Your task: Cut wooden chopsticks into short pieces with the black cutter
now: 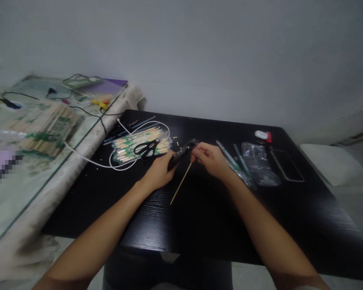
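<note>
My left hand is closed around a dark, elongated black object whose exact kind I cannot make out. At its far end, my right hand pinches a thin wooden stick, which slants down toward me over the black table. The right fingertips are close to the tip of the black object; whether they touch it I cannot tell. Just left of my left hand, black-handled scissors lie on plastic packs of wooden sticks. Small pale stick bits are scattered beyond the hand.
A white cable loops around the packs. On the right lie slim wrapped packets, a clear plastic bag, a phone and a white-and-red item. A cloth-edged table on the left holds a bundle of sticks.
</note>
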`<state>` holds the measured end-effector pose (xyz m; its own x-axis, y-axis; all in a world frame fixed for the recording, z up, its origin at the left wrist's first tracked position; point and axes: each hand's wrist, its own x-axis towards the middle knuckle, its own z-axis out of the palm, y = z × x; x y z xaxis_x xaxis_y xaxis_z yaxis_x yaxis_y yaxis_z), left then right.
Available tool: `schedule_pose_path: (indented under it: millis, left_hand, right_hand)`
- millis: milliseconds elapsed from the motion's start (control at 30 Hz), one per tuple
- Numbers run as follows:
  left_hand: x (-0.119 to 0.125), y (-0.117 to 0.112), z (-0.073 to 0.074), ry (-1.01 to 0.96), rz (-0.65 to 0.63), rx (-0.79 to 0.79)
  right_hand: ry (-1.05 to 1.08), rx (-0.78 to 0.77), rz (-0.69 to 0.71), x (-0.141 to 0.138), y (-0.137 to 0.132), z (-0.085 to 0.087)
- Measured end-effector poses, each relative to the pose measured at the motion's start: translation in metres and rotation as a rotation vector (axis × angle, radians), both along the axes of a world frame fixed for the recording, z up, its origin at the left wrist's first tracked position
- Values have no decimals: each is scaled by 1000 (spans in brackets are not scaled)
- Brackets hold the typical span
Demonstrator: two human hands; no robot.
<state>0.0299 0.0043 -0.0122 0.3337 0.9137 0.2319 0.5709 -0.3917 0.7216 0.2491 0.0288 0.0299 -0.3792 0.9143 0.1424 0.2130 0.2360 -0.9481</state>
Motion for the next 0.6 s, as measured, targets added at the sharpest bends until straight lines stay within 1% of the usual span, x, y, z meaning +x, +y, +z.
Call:
schedule_pose_path:
  millis: [200, 300, 367, 433, 533, 600]
  left_hand:
    - [0, -1, 2, 27, 15, -67]
    - [0, -1, 3, 46, 29, -60]
    - [-1, 0, 2, 52, 33, -63]
    - [0, 1, 0, 39, 44, -106]
    - [1, 4, -8, -39, 79, -210]
    - [1, 8, -13, -163, 128, -271]
  right_hand:
    - [-10, 11, -14, -2, 0, -4]
    - [-40, 32, -32, -5, 0, -6]
    - [-76, 49, -46, -5, 1, -6]
    - [-96, 46, -46, -6, 1, -6]
    - [-91, 25, -46, -6, 1, -5]
    - [-92, 21, -46, -7, -1, -4]
